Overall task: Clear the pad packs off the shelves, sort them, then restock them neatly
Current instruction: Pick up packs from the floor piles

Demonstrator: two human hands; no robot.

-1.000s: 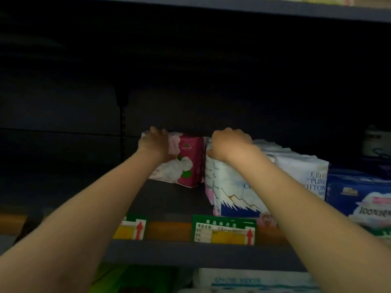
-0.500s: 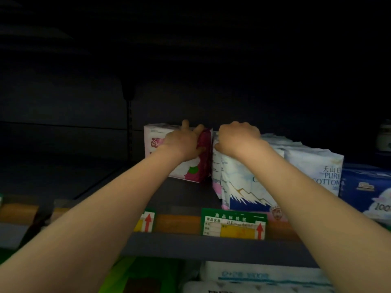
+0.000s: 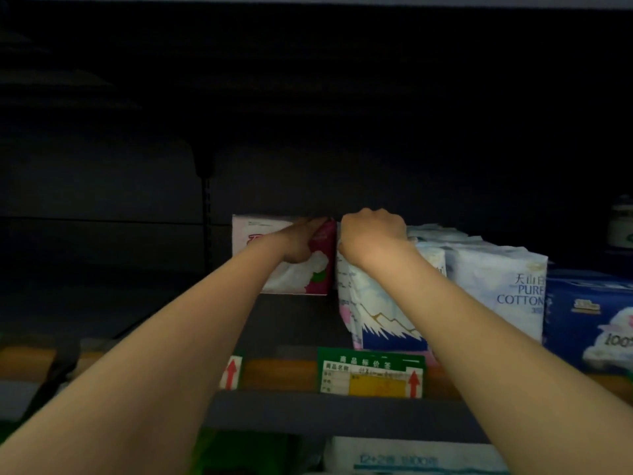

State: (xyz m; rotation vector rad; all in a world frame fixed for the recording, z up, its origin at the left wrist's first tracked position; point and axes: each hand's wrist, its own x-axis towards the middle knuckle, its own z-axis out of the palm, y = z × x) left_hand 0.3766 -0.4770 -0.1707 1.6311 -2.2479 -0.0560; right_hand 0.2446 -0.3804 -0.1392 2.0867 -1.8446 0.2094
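Observation:
A pink and white pad pack stands on the dark shelf, close beside a white and blue pad pack with a mountain print. My left hand lies against the front of the pink pack, fingers stretched toward its top right corner. My right hand is curled over the top of the white and blue pack and grips it. Its fingertips are hidden behind the pack. More white packs marked PURE COTTON stand right of it.
A dark blue pack stands at the far right, with a white jar behind it. Price labels line the shelf's front rail. A slotted upright runs behind. White packs and a green item sit on the shelf below.
My left hand slid from the pink pack's left top to its right side, and the pack now stands closer to the white and blue pack. My right hand stayed on that pack's top.

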